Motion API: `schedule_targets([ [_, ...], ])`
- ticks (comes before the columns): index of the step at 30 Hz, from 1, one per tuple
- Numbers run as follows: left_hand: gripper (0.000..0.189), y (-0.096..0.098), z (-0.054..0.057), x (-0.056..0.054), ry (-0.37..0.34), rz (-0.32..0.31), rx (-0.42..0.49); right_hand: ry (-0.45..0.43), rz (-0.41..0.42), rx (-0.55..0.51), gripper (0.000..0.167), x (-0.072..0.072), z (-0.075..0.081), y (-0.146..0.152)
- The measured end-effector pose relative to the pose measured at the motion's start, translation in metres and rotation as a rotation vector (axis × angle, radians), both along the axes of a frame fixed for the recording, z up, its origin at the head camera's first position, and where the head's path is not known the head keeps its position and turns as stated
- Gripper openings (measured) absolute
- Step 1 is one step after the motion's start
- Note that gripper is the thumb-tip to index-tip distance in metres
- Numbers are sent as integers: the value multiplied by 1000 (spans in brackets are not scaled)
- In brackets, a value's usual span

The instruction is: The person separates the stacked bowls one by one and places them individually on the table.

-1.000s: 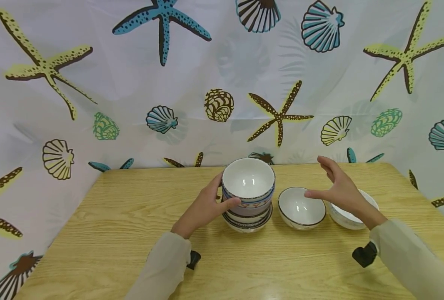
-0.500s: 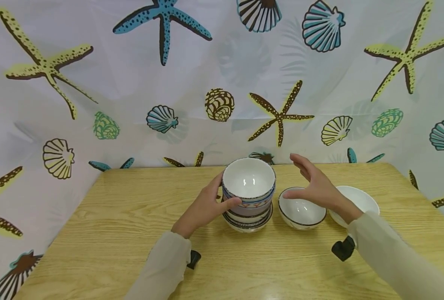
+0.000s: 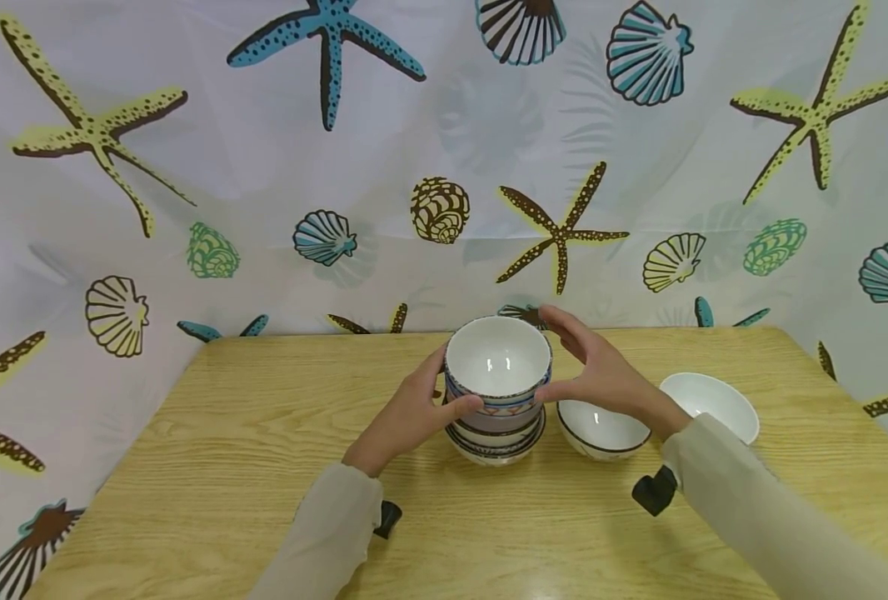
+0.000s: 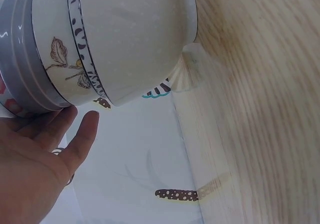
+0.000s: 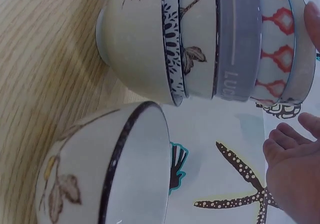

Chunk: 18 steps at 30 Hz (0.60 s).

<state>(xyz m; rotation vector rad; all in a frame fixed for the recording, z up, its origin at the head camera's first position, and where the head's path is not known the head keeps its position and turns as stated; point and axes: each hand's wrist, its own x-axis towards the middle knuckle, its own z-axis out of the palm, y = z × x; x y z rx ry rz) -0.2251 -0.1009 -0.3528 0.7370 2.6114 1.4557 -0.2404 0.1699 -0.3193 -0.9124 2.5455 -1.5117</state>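
Observation:
A stack of several bowls [image 3: 492,421] stands upright on the table, topped by a white-lined bowl [image 3: 498,358]. My left hand [image 3: 410,417] holds the stack from its left side near the top, thumb in front and fingers behind. Level with the upper bowls on the right is my right hand [image 3: 601,375], thumb and fingers spread apart; its thumb tip reaches the side of the upper bowls, though contact is unclear. In the right wrist view, a grey bowl [image 5: 240,39] sits beneath a red-patterned bowl [image 5: 277,49], above cream bowls with leaf prints.
Right of the stack, a dark-rimmed bowl [image 3: 601,429] sits upright, partly behind my right hand. Farther right is a white bowl [image 3: 714,404], partly covered by my forearm. A white cloth [image 3: 384,275] printed with starfish and shells hangs behind the wooden table [image 3: 264,442].
My right hand has moved left, from over the two loose bowls to the right side of the stack. My left hand and the bowls stay in place.

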Motion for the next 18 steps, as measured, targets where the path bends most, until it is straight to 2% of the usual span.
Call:
schedule_targets([
  [7,100,0,0,1,7,-6,-2,0,83,-37,108,-1,0,-10],
  [18,97,0,-1,0,5,0,9,-28,99,4,114,-3,-1,-18],
])
